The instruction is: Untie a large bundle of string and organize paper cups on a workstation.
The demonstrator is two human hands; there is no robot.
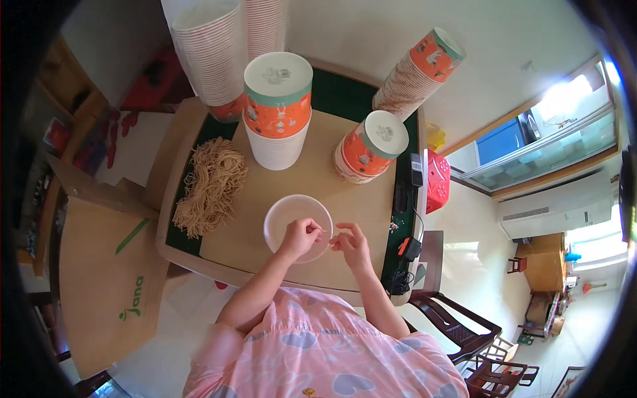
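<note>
Pinching narrowly, the left hand is hovering over the white bowl, thumb and fingertips drawn together. Facing it, the right hand is hovering at the bowl's right rim, thumb and forefinger bent close. The bowl is standing on a tan board, about midway between the bench's side edges and nearer its front edge. A bundle of beige strands is lying along the left edge.

This close fingertip work is probably calling for steady wrists, a light pinch and both hands staying above the bowl, so that anything slipping is landing inside.

Whatever is sitting between the fingertips is too small to make out; I cannot tell whether either hand is gripping something. The left hand is hiding part of the bowl's interior, and the upper picture border is cutting off the tall paper-tub stacks beyond the bench's back-left corner.
</note>
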